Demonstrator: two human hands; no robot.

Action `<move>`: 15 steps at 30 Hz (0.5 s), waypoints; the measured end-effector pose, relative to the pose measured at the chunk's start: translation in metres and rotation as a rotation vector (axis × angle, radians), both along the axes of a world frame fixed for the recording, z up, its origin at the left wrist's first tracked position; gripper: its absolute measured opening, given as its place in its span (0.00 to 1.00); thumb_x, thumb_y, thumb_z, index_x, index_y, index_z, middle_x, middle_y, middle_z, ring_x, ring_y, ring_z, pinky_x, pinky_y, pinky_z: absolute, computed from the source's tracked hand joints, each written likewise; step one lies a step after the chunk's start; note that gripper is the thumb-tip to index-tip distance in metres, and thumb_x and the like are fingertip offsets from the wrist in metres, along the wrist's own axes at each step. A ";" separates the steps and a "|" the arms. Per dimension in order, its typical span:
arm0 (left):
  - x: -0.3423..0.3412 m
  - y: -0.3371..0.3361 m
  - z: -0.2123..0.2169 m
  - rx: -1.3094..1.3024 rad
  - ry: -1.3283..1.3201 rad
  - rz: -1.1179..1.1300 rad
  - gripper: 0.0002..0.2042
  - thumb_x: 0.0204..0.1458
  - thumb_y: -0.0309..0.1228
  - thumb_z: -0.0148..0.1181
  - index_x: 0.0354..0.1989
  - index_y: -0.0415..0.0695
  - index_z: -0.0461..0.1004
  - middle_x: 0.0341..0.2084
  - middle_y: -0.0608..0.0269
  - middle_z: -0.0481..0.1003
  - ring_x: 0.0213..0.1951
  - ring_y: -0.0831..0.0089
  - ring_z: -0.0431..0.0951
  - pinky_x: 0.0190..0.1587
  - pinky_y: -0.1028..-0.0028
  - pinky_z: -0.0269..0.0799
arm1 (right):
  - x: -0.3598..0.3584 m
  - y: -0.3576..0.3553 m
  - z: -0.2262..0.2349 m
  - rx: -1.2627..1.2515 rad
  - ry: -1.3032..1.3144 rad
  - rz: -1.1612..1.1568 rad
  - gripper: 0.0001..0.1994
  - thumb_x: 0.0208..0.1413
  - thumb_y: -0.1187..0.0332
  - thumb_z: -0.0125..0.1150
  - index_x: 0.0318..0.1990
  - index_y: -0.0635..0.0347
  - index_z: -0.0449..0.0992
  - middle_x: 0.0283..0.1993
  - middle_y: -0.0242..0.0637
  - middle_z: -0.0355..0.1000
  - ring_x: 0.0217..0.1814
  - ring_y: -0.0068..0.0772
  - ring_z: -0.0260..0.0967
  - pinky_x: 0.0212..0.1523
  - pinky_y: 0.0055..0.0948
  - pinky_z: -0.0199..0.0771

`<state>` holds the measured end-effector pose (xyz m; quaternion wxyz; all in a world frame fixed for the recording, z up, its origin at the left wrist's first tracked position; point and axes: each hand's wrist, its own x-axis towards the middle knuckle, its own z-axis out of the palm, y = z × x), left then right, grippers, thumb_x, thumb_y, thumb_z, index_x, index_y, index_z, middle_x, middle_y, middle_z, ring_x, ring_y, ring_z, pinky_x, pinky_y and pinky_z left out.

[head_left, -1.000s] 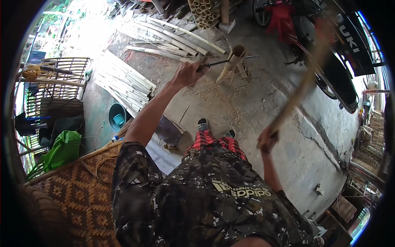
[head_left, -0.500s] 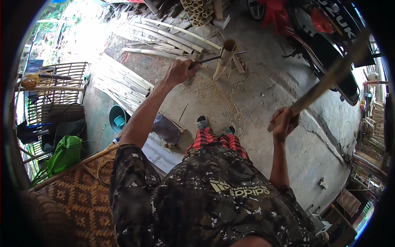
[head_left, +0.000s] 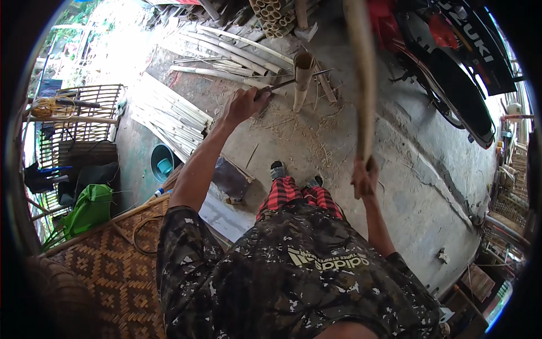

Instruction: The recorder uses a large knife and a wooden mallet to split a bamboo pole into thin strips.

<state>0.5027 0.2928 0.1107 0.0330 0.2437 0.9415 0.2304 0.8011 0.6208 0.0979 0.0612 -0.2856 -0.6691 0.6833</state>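
Observation:
My left hand [head_left: 244,106], arm stretched forward, is closed round the dark handle of a long knife [head_left: 283,84]. Its thin blade crosses an upright bamboo tube [head_left: 302,85] below the open top, and its tip sticks out on the right. Whether the blade is in the bamboo's wall or behind it, I cannot tell. In my right hand [head_left: 365,179] is the lower end of a long, thick wooden stick [head_left: 363,79]. The stick is raised toward the camera, slightly blurred, to the right of the tube and apart from it. Pale shavings [head_left: 322,127] lie on the floor around the tube's foot.
Split bamboo strips [head_left: 169,116] and longer bamboo poles [head_left: 228,53] lie at the left. A stack of bamboo tubes [head_left: 272,17] stands at the back. A motorcycle [head_left: 446,85] is parked at the right. Nearer left are a bucket [head_left: 164,161] and a woven mat [head_left: 107,265].
The stick in my right hand has swung leftward, from slanting right to nearly straight ahead. My right hand moved left and slightly down. The tube and knife appear slightly farther left.

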 end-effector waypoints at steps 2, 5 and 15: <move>0.008 0.000 0.006 0.011 0.017 0.006 0.21 0.61 0.50 0.59 0.37 0.42 0.81 0.21 0.46 0.79 0.27 0.43 0.82 0.34 0.51 0.78 | -0.024 0.010 0.033 -0.003 0.364 -0.077 0.17 0.62 0.57 0.63 0.44 0.64 0.70 0.22 0.30 0.67 0.16 0.22 0.65 0.15 0.26 0.68; 0.015 0.000 0.005 0.023 0.028 0.006 0.21 0.61 0.50 0.59 0.37 0.42 0.81 0.22 0.46 0.80 0.28 0.44 0.82 0.35 0.51 0.78 | -0.049 0.011 0.061 0.064 0.524 -0.148 0.14 0.65 0.59 0.58 0.37 0.62 0.68 0.23 0.33 0.69 0.18 0.25 0.67 0.16 0.28 0.67; 0.002 0.004 -0.039 0.021 0.132 -0.016 0.26 0.61 0.55 0.56 0.32 0.41 0.79 0.20 0.45 0.78 0.28 0.46 0.82 0.34 0.51 0.77 | 0.014 -0.004 -0.038 0.154 -0.394 0.212 0.21 0.60 0.56 0.63 0.46 0.69 0.74 0.22 0.33 0.68 0.15 0.26 0.66 0.15 0.32 0.68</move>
